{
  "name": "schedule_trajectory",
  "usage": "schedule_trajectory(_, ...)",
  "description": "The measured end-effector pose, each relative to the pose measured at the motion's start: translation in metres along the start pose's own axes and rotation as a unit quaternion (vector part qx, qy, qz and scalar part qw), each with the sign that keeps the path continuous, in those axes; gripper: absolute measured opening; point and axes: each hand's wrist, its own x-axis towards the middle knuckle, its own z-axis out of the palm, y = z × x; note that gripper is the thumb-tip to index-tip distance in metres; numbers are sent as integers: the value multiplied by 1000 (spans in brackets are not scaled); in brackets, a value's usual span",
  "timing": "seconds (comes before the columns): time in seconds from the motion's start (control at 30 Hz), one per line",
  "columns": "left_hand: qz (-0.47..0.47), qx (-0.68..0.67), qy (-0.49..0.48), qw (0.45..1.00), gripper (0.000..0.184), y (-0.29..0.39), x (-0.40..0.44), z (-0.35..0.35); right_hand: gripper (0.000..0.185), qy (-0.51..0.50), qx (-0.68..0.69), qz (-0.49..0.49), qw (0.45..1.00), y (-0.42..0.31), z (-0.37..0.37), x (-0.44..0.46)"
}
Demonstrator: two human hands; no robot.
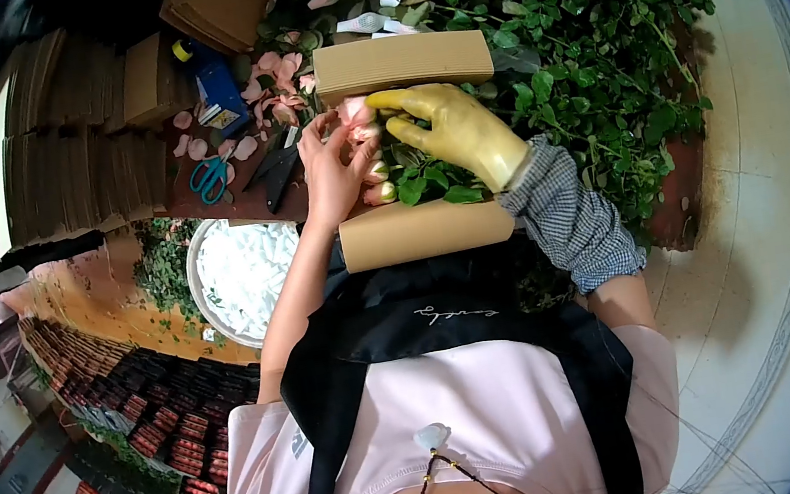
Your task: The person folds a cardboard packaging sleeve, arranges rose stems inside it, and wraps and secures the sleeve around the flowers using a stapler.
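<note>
Several pale pink roses (379,192) lie in a row, blooms to the left, on a flat sheet between two rolled-up ends of corrugated cardboard (428,232). My bare left hand (336,169) is at the blooms, its fingers curled round a rose (355,111) near the far roll. My right hand (455,132), in a yellow rubber glove with a checked sleeve, reaches over the stems. Its index finger and thumb are stretched out and apart, the index fingertip at the same bloom. Green leaves (426,182) show below the glove; the stems are mostly hidden.
Leafy stems (579,49) heap up at the right. Fallen petals (276,82), teal scissors (210,179), a black-handled tool (276,175) and a blue box (219,88) lie left. A tub of white pieces (243,278) stands below the table edge, near stacked cardboard (83,180).
</note>
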Motion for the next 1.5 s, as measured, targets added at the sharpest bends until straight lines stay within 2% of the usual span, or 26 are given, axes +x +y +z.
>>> schedule_trajectory(0.07, 54, 78, -12, 995, 40, -2, 0, -1, 34, 23, -98, -81, 992, 26, 9, 5)
schedule_trajectory(0.13, 55, 79, 8, 995, 37, -3, 0, 0, 33, 51, -193, -134, 971, 22, 15, 4)
schedule_trajectory(0.2, 9, 7, 38, 999, 34, -6, 0, 4, 30, 53, -205, -115, 970, 15, 18, 5)
schedule_trajectory(0.27, -14, -36, 1, 999, 28, -13, 3, -3, 26, 49, -253, -102, 961, 15, 22, 8)
schedule_trajectory(0.33, -88, -206, -37, 974, 27, -27, 4, -12, 23, 46, -300, -90, 949, 12, 24, 10)
schedule_trajectory(0.37, -135, -237, -23, 962, 26, -31, 0, -17, 22, 23, -334, -60, 940, 7, 24, 13)
schedule_trajectory(0.4, -99, -252, -1, 963, 24, -16, 1, -32, 22, 1, -367, -31, 930, 3, 25, 16)
schedule_trajectory(0.53, -141, -234, 16, 962, 23, -4, -9, -55, 21, -32, -449, -41, 892, -4, 30, 20)
schedule_trajectory(0.6, -147, -274, -84, 947, 23, 12, -12, -58, 20, -40, -457, -23, 888, -7, 30, 21)
schedule_trajectory(0.67, -163, -381, -188, 891, 22, 43, -11, -57, 23, -19, -402, -40, 915, 1, 31, 21)
schedule_trajectory(0.77, -40, -109, -304, 946, 27, 36, 0, -40, 25, -14, -348, -38, 937, 6, 32, 18)
schedule_trajectory(0.8, -184, -166, -324, 913, 29, 45, 7, -43, 29, -11, -321, -35, 946, 6, 25, 14)
schedule_trajectory(0.87, -99, -110, -364, 920, 31, 28, 19, -42, 38, 13, -182, -73, 980, 11, 10, -12)
schedule_trajectory(0.93, -133, -127, -371, 910, 32, 40, 20, -48, 51, 30, -47, -73, 996, -7, -12, -56)
schedule_trajectory(1.0, -110, -142, -367, 913, 34, 37, 21, -45, 47, 1, 229, -47, 972, -35, -38, -113)
schedule_trajectory(1.03, -116, -150, -372, 908, 34, 38, 22, -46, 46, -59, 304, 5, 951, -41, -51, -145)
schedule_trajectory(1.07, -120, -159, -381, 903, 35, 33, 23, -45, 42, -84, 269, -22, 959, -28, -54, -172)
schedule_trajectory(1.1, -129, -166, -392, 896, 35, 29, 25, -46, 38, -113, 418, 34, 901, -18, -45, -198)
schedule_trajectory(1.13, -140, -174, -400, 889, 36, 27, 27, -47, 35, -95, 381, 98, 915, -8, -34, -217)
schedule_trajectory(1.2, -145, -165, -416, 882, 37, 26, 30, -48, 48, 29, 208, 280, 937, 16, 12, -246)
schedule_trajectory(1.27, -151, -194, -429, 869, 38, 20, 30, -49, 58, -88, 140, 310, 936, 14, 22, -243)
schedule_trajectory(1.33, -179, -212, -422, 863, 42, 35, 25, -58, 71, -166, 387, 175, 890, -6, 1, -232)
schedule_trajectory(1.37, -178, -267, -431, 844, 47, 18, 24, -56, 89, -92, 446, 40, 889, -33, -25, -217)
schedule_trajectory(1.4, -186, -310, -428, 828, 46, 9, 22, -57, 99, -97, 602, -19, 792, -44, -29, -205)
schedule_trajectory(1.47, -156, -121, -350, 916, 42, -38, 8, -52, 101, -59, 578, -133, 803, -70, -54, -164)
schedule_trajectory(1.5, -40, -49, -338, 939, 39, -41, 7, -51, 97, -130, 502, -116, 847, -72, -64, -139)
